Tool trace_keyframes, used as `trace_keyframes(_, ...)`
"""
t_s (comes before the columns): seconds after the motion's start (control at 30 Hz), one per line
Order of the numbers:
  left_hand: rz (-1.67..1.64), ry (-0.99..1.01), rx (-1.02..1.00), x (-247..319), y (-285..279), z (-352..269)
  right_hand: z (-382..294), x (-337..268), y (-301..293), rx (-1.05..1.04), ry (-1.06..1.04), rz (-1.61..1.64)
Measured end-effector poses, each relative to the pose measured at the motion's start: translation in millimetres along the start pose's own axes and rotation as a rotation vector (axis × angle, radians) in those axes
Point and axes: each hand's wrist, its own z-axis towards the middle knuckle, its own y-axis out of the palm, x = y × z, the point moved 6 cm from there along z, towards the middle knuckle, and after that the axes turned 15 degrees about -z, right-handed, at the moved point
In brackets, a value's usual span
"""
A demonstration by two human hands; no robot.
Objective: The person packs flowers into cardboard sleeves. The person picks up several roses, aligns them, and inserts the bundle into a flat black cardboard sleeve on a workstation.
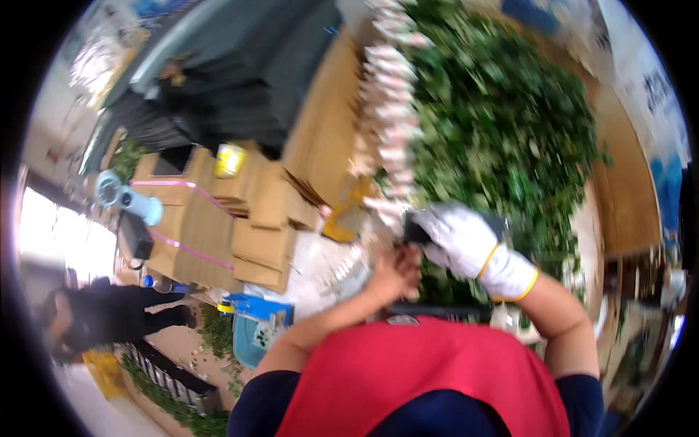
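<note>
My right hand (458, 240), in a white glove with yellow trim, is at the near edge of a big heap of leafy green stems (502, 131). A black flat piece (416, 228) shows between its thumb and fingers. My left hand (394, 272) is bare and close beside the glove, its fingers blurred. Just left of it lies some clear plastic wrap (349, 276). Whether the left fingers hold anything is hidden by blur. Pale pink and white wrapped flower heads (396, 109) form a long row along the heap's left side.
Stacked flat cardboard (205, 235) with pink strapping stands to the left, a light-blue fan (128, 196) on it. Below are a blue tub (246, 341) and a black crate (175, 377) beside greenery. Another person (104, 317) is at far left. A cardboard panel (622, 180) borders the heap's right.
</note>
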Motion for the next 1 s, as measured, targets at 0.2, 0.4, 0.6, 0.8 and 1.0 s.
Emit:
trace_keyframes(0.2, -0.147, -0.079, -0.068, 2, 9, 6, 91, 13, 20, -0.417, -0.134, 0.055)
trace_keyframes(0.4, -0.304, -0.148, -0.121, 5, -13, 8, 305, -34, -142, 0.693, -0.158, -0.196)
trace_keyframes(0.6, -0.898, -0.134, -0.054, -11, -31, 1, 167, -42, -162, 0.597, -0.416, -0.298)
trace_keyframes(0.8, -2.506, -0.328, 0.236, 22, -169, -3, -46, -22, -119, 0.287, -0.263, -0.383)
trace_keyframes(1.0, -1.509, -0.927, 0.112, -26, -22, -17, -80, -3, -38, -0.023, -0.133, 0.171)
